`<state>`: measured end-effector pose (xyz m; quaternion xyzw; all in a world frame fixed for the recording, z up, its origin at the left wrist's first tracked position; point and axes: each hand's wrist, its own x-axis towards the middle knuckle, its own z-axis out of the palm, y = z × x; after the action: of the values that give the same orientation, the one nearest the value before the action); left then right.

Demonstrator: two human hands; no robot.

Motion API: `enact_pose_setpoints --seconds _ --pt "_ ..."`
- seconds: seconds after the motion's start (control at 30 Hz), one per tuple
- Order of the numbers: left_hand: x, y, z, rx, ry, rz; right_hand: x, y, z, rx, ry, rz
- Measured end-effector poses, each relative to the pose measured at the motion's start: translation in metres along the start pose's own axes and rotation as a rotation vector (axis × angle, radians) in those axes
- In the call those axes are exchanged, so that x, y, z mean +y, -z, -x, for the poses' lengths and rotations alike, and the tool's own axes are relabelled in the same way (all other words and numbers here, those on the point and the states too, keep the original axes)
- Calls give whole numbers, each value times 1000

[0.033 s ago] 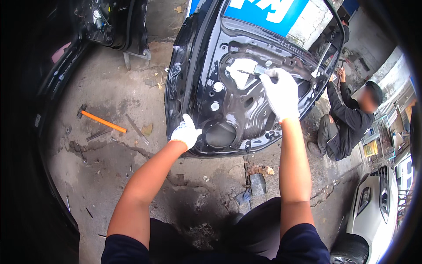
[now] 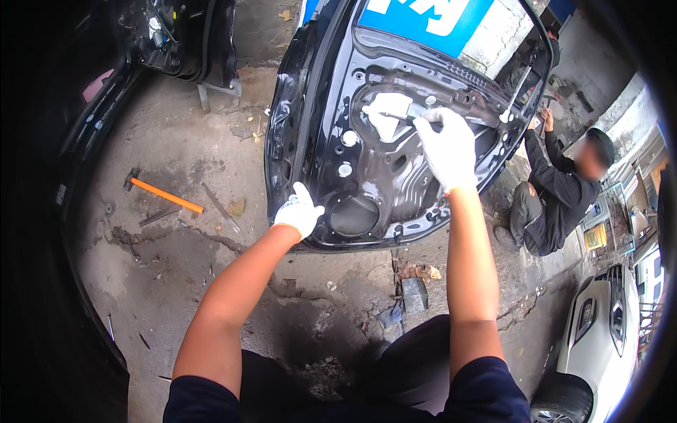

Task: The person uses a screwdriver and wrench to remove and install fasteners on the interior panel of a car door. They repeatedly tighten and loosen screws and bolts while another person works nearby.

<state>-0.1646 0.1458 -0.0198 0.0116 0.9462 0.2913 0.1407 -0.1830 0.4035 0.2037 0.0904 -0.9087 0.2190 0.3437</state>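
Observation:
A black car door (image 2: 282,162) stands tilted in front of me, its inner metal side toward me and its trim off. My left hand (image 2: 299,213), in a white glove, holds the door's lower left corner, index finger and thumb spread over the surface. My right hand (image 2: 447,149), also gloved in white, is at the upper middle of the door, thumb and fingers pinched together. From them a slim screwdriver-like tool (image 2: 395,116) points left, over an opening (image 2: 386,130) with a bright white area behind it. The fingertips partly hide its handle end.
An orange-handled hammer (image 2: 166,195) and several metal tools lie on the concrete floor (image 2: 169,282) at left. A dark car body (image 2: 92,127) borders the left. At right a person in dark clothes (image 2: 564,190) crouches, holding a hammer, near a white car (image 2: 599,324).
My right hand has shifted very slightly left over the door. My left hand and the door stay where they were.

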Motion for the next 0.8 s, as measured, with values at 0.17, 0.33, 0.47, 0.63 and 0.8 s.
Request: enact_pose_setpoints --seconds 0.17,0.33,0.47,0.63,0.8 --pt "-2 2 1 -9 19 3 6 -25 0 30 7 -55" --pt "0 4 0 -22 18 3 7 -33 -1 52 29 -55" --pt "-3 5 -2 -18 9 -14 6 -33 1 55 49 -61" --pt "-6 3 -4 -10 -10 -23 4 -35 3 44 105 -36" --pt "-4 5 -3 -17 -7 -33 0 -35 3 53 100 -35"
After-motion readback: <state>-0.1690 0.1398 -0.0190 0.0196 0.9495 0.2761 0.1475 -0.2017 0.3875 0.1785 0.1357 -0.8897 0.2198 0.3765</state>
